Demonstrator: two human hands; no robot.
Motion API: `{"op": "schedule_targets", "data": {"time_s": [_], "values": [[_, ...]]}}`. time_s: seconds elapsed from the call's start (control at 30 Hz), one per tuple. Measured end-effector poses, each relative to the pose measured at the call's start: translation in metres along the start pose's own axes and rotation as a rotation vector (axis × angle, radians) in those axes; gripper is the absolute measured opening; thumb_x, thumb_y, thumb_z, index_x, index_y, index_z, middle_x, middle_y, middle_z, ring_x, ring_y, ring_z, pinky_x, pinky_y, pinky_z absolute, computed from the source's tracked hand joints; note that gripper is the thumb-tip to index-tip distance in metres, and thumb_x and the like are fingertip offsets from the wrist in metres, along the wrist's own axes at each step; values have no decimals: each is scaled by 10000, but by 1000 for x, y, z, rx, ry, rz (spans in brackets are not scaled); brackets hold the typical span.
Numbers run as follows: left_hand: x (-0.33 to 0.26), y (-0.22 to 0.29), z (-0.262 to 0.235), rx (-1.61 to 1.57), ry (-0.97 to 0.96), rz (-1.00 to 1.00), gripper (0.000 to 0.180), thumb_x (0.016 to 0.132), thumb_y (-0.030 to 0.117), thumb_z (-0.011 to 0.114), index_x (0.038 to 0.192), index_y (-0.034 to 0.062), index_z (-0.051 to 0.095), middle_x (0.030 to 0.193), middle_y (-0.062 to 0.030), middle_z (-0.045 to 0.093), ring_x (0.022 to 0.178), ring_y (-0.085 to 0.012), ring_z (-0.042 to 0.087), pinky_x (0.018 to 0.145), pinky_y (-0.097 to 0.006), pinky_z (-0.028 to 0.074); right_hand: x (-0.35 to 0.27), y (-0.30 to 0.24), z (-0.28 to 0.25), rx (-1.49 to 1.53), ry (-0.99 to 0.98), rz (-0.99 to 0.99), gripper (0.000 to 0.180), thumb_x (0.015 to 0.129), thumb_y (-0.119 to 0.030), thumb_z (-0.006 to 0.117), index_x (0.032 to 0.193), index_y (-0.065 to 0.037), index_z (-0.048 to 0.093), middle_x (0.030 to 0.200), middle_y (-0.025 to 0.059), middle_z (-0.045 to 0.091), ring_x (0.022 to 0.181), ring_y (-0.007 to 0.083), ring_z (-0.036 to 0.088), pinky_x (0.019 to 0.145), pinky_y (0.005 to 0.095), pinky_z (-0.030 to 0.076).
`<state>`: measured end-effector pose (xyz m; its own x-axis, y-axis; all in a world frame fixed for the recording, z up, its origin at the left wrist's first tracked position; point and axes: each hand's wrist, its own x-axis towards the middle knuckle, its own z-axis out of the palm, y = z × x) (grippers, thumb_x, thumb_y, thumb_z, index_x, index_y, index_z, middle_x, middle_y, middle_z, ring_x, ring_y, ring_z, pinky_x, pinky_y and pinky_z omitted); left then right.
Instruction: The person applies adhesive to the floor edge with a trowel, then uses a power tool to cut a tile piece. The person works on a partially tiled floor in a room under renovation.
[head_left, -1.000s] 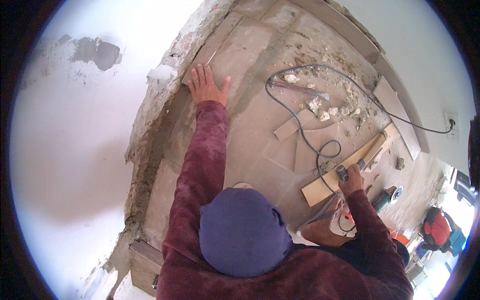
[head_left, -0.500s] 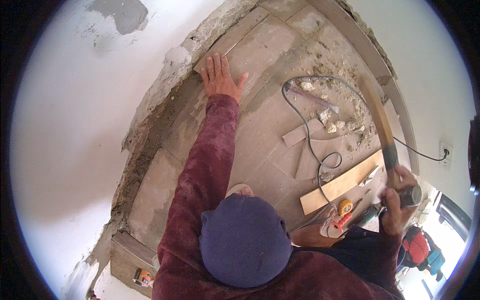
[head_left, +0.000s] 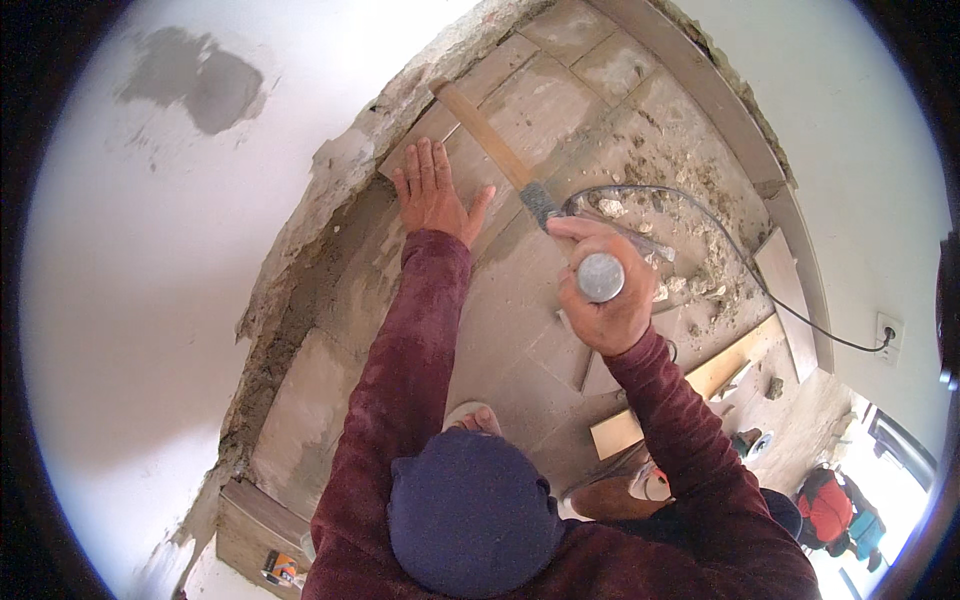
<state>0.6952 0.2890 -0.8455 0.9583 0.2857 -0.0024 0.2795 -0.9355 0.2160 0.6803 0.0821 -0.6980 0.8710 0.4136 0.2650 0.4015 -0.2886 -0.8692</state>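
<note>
Our left hand (head_left: 435, 200): grip spread apart, palm down, fingertips on the narrow tile (head_left: 430, 125).
Our right hand (head_left: 607, 305): grip clamped on the hammer (head_left: 508, 165), close to its metal head (head_left: 600, 278).
Hammer handle (head_left: 488, 140): slants far left over the narrow tile; we cannot tell whether they touch.
Narrow tile: far left, beside the broken wall edge (head_left: 345, 155).
Right side: 1 black cable (head_left: 700, 213), 1 wooden board (head_left: 728, 362).

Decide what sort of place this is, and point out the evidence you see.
Probably a room under renovation: the white wall has a grey patch and a rough, broken lower edge, and pale rubble lies on the tiled floor.
</note>
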Motion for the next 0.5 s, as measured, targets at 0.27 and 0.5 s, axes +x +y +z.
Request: {"op": "schedule_targets", "data": {"time_s": [0.27, 0.5], "values": [[0, 0, 1, 45, 9, 34, 1009, 774, 571, 643, 1498, 22, 203, 1566, -171, 201, 1464, -318, 140, 1177, -511, 107, -3, 13, 17, 2, -13, 68, 299, 645, 29, 689, 895, -30, 537, 1119, 160, 666, 1025, 327, 655, 880, 376, 514], [2, 1, 5, 70, 2, 31, 1046, 708, 428, 743, 1500, 34, 184, 1567, -177, 183, 1459, -340, 148, 1169, -523, 135, -2, 15, 18, 28, -53, 91, 302, 644, 19, 702, 893, -22, 535, 1127, 135, 663, 1024, 338, 650, 862, 372, 524]]}}
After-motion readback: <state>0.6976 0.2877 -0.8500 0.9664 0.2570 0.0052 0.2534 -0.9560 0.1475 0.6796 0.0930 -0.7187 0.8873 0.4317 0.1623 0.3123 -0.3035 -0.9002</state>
